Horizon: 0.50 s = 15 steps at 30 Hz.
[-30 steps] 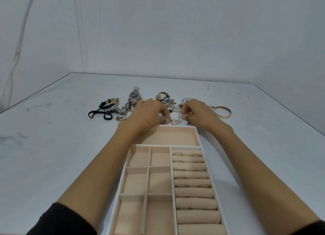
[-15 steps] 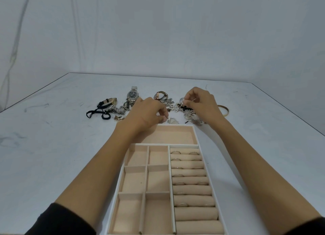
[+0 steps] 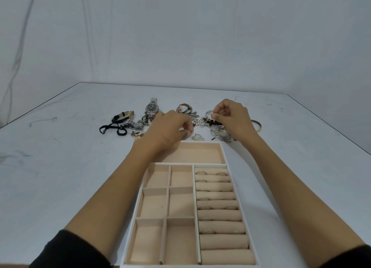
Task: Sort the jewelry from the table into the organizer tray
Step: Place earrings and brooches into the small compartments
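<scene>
Thin metal rings [image 3: 201, 172] sit between the beige rolls of our white organizer tray [image 3: 202, 141]. Our right fingers [image 3: 220, 110] pinch tangled silver jewelry [image 3: 209, 113]; our left fingers [image 3: 185, 125] curl, grip unclear.

**Jewelry lies behind the tray**

The organizer tray [image 3: 224, 154] sits on the desk [image 3: 60, 167], nearest the person. Behind its far rim, jewelry runs in a row. A cord bracelet [image 3: 112, 128] and a strap watch [image 3: 124, 115] lie behind-left. A link-band watch [image 3: 152, 107] and a third watch [image 3: 183, 107] lie straight behind. A pile of chains [image 3: 208, 123] lies behind-right, with a bangle [image 3: 258, 125] farthest right. Rings [image 3: 201, 172] sit between the rolls in the tray's right column. The left hand [image 3: 168, 129] hangs over the far-left corner, pinching a small piece [image 3: 189, 131]. The right hand [image 3: 233, 117] is above the pile, its fingers [image 3: 220, 112] pinching part of it.
</scene>
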{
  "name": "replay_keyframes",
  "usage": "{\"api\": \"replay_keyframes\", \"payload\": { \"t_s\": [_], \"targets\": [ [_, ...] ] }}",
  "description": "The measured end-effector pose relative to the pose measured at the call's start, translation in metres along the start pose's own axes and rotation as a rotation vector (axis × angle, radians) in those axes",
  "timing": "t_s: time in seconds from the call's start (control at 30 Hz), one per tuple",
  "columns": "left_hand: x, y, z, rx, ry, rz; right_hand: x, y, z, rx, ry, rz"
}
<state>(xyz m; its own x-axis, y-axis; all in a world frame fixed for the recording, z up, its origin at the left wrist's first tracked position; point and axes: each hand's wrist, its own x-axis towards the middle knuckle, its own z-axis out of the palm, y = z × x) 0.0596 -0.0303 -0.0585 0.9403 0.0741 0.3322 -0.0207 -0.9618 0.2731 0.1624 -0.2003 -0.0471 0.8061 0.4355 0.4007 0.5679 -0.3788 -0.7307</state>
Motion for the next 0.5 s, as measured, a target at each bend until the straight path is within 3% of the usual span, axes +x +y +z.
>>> {"api": "replay_keyframes", "payload": {
  "t_s": [0.13,0.5],
  "targets": [
    [-0.002,0.001,-0.006,-0.030,0.057,0.008,-0.001,-0.004,-0.002,0.006,-0.009,-0.004],
    [-0.042,-0.004,-0.060,-0.425,0.165,-0.052,-0.013,-0.035,-0.014,0.144,-0.102,-0.041]
  ]
}}
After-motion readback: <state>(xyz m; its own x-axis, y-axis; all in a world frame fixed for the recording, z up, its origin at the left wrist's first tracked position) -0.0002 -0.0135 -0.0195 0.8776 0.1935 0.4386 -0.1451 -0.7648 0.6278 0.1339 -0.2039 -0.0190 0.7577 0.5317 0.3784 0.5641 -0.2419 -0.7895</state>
